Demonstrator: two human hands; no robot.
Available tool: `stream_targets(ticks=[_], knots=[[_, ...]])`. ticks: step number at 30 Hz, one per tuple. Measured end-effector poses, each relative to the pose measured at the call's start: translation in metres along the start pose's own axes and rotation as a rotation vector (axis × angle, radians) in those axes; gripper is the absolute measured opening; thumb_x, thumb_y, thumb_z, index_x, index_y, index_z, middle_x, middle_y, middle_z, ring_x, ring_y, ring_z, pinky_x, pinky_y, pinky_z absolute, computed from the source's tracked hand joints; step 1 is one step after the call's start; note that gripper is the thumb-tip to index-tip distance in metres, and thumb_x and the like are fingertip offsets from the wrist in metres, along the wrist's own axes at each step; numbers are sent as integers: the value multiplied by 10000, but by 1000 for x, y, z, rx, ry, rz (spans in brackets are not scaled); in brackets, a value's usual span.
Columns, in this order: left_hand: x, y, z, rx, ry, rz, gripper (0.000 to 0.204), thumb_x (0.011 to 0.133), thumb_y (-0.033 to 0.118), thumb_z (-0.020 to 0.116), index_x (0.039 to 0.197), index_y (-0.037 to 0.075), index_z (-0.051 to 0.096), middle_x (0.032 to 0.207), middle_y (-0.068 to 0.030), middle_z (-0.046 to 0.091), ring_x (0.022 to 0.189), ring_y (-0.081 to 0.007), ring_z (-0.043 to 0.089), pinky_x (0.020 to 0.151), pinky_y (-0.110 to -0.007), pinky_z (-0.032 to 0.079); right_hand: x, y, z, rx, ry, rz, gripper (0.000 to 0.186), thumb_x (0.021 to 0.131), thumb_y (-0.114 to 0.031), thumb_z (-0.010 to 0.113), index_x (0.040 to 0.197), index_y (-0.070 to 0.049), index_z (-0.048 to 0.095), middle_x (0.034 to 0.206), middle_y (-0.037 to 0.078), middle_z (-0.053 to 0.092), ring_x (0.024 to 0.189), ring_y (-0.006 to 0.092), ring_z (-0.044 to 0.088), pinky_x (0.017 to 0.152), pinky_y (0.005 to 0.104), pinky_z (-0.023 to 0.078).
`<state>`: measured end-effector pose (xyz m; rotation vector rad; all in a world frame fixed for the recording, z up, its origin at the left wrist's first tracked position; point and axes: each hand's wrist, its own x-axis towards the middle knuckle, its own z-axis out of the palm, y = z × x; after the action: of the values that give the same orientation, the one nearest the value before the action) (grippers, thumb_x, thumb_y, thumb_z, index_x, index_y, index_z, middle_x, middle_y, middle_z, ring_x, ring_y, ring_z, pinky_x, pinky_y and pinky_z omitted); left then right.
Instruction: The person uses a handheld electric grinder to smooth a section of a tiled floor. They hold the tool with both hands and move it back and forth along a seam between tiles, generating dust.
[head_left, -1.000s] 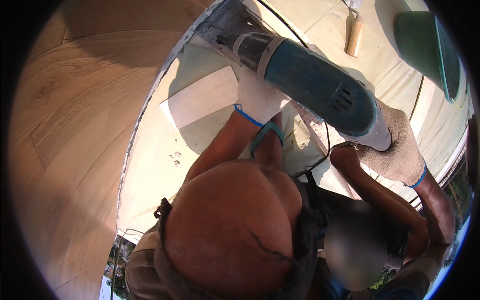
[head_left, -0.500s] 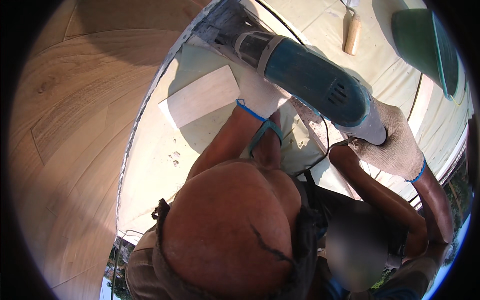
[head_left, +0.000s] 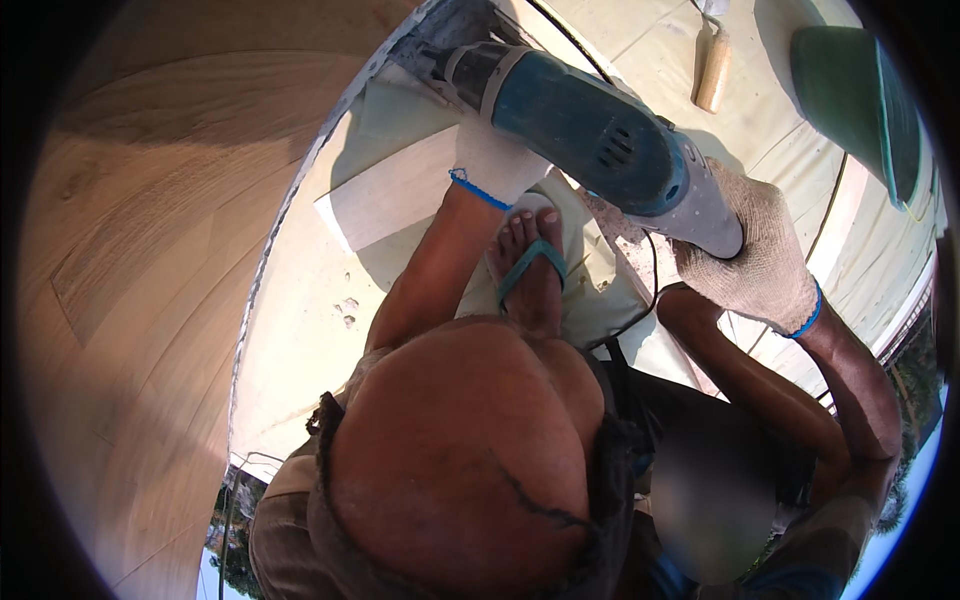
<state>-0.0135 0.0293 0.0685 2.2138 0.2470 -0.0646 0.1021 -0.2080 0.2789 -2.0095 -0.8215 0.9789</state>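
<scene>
Drill (head_left: 570, 130) slants above pale sheet (head_left: 300, 320), nose at grey edge (head_left: 408, 45). Right hand (head_left: 755, 245) clasps rear handle (head_left: 712, 215); left hand (head_left: 500, 160) lies under front, finger closure hidden. Looks heavy, rigid; likely best held at both ends, clear of vents (head_left: 615, 150).

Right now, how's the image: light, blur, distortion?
Head view: hard sun on the cream sheet, shadow left of the green tub; power tool vent slots distinct; grey oval at lower right blurred beyond reading; fisheye bows the wood-plank surface's edge, corners black.
</scene>
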Motion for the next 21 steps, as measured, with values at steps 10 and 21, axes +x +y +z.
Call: stream_targets(ticks=[10,21], knots=[[3,-14,20,-178,65,-7,458,1061,331,676,1442,79,634,1436,-142,700,1345,-308,651,1144,-445,521,9,-4,7,-128,-31,96,622,797,-139,842,1389,-18,695,1132,222,767,1006,403,775,945,427,614],[-9,-25,47,-630,132,-144,486,1110,353,610,1512,83,580,1509,-140,660,1402,-293,618,1186,-442,499,-17,20,-6,-71,-93,123,701,762,-91,842,1441,-35,678,1219,189,770,1074,370,764,985,414,599]])
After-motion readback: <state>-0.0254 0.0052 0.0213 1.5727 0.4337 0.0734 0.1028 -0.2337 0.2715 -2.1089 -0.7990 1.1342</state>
